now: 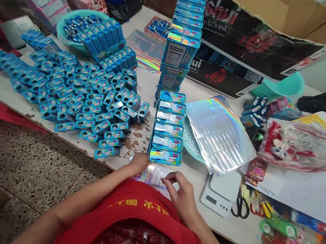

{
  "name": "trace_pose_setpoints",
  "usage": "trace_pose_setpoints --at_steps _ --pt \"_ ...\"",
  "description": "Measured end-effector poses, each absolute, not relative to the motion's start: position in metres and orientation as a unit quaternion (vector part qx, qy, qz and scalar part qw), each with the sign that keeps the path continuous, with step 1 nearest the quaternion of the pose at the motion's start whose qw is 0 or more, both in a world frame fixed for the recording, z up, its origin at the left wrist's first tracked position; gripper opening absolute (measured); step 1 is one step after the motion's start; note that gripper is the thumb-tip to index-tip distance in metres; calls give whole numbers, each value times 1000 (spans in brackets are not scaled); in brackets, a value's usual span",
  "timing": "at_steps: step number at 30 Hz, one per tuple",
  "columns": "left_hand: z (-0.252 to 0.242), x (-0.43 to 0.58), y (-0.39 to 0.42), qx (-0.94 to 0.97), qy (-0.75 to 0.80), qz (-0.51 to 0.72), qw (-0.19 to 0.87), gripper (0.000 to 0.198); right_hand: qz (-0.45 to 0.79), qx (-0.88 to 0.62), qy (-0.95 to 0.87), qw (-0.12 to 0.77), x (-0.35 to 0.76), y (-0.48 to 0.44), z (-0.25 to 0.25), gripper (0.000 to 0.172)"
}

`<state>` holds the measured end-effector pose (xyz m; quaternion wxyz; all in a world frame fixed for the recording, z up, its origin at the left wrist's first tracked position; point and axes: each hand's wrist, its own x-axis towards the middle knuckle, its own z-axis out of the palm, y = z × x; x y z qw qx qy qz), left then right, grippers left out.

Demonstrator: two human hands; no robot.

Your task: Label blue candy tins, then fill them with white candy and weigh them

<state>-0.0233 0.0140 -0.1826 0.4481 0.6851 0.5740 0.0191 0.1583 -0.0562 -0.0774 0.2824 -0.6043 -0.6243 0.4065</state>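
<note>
A small shiny holographic sticker sheet (pixel 154 174) lies at the table's front edge, against my red apron. My left hand (pixel 138 164) holds its left side, with the fingertips partly hidden beside the nearest box. At the sheet's right side my right hand (pixel 182 189) pinches thumb and forefinger together on what looks like a sticker; it is too small to make out clearly. Just beyond lies a row of blue candy boxes (pixel 168 130) marked "Caramelo Macizo", several with shiny strips across their tops. Behind them a stack of the same boxes (pixel 179 54) stands upright.
Many loose blue boxes (pixel 92 97) crowd the left. A turquoise basin (pixel 61 23) holds wrapped candies. Right of the row, a large holographic sheet (pixel 220 133) overlies a bowl of white beads. A scale (pixel 220 194), black scissors (pixel 242 205) and a cardboard carton (pixel 245 40) stand farther right.
</note>
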Motion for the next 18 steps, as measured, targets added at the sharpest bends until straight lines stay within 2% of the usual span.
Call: trace_pose_setpoints --at_steps 2,4,7,8,10,12,14,16,18 --pt "-166 -43 11 695 578 38 426 18 453 -600 -581 312 166 -53 -42 12" --pt "-141 -65 8 668 619 110 398 20 468 -601 -552 340 173 -48 -12 11" --pt "-88 -85 4 536 702 353 307 26 456 -590 -546 381 177 -39 15 9" --pt "-68 -83 3 514 684 429 291 32 449 -584 -550 394 177 -34 20 8" --pt "-31 -69 2 535 591 505 330 50 434 -573 -558 415 172 -23 26 8" --pt "-4 -46 5 579 511 463 435 64 423 -565 -563 430 164 -9 29 8" --pt "10 -26 12 577 496 384 522 46 427 -557 -560 440 155 7 29 11" --pt "14 -14 26 541 518 343 567 24 441 -555 -547 447 146 25 26 14" --pt "12 -13 46 519 533 341 575 22 440 -561 -535 454 139 44 20 15"
